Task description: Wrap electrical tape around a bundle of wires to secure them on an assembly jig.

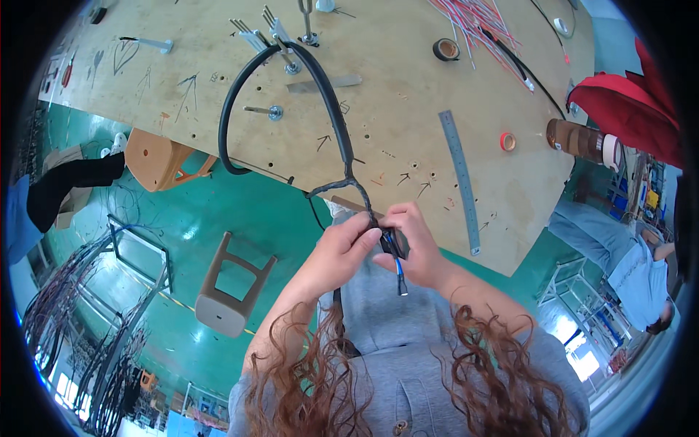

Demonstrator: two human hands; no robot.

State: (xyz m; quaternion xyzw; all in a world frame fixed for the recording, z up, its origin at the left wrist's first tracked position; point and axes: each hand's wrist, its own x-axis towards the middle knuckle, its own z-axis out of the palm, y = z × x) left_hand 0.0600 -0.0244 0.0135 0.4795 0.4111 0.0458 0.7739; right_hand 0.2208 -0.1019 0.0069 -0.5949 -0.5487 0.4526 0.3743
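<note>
A black wire harness loops over an upright post on the board and comes down to me past a Y-shaped split. My left hand is closed, thumb and fingers pinching the taped branch just below the split. Close beside it, my right hand closes on the same branch, where blue and black wires come out. Between the fingers is a dark shape I cannot make out. A short blue wire end with a dark tip hangs below my right hand.
The wooden board carries upright metal posts, a long steel ruler, a black tape roll, a red tape roll and red wires. A bottle stands at the right edge. Stools and other people are around.
</note>
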